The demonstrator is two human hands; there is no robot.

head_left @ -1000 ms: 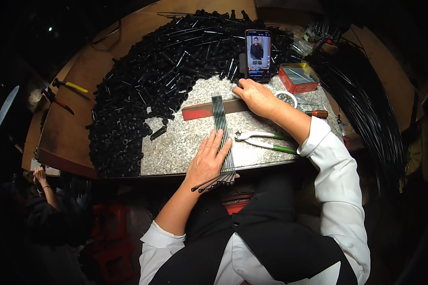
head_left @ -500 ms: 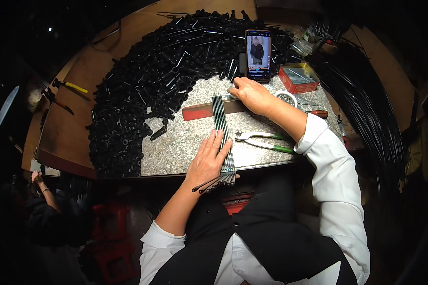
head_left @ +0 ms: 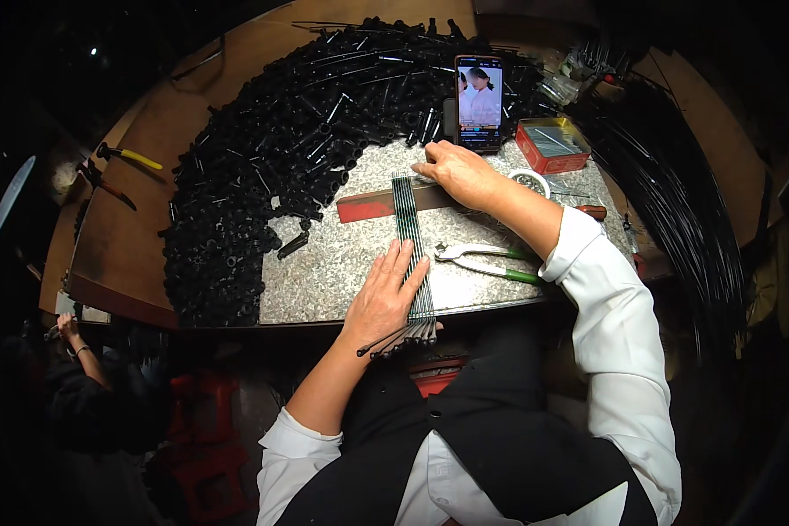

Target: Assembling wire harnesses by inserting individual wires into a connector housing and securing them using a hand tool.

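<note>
A row of thin dark rods (head_left: 405,219) lies side by side, running from a bar down past the near edge of the stone slab. Black knobbed ends stick out at the rods' near end. My left hand (head_left: 379,289) rests flat across the rods, its fingers stretched out. Under their far ends sits the red and dark bar (head_left: 366,208). My right hand (head_left: 460,175) is just right of the rods' far tips, over the bar, with fingers closed; what they pinch, if anything, is too small to make out. Pliers (head_left: 478,261) with green handles lie right of the rods.
A pile of short black tubes (head_left: 237,175) surrounds the speckled slab (head_left: 316,285). A lit phone (head_left: 479,101) stands behind. On the right are a red tin (head_left: 552,158) of thin pins, a white dish (head_left: 543,181) and long black rods (head_left: 675,184). Another person's hand (head_left: 67,327) shows far left.
My right hand has shifted slightly left toward the rods' far tips. My left hand stays on the rods. The phone's picture has changed.
</note>
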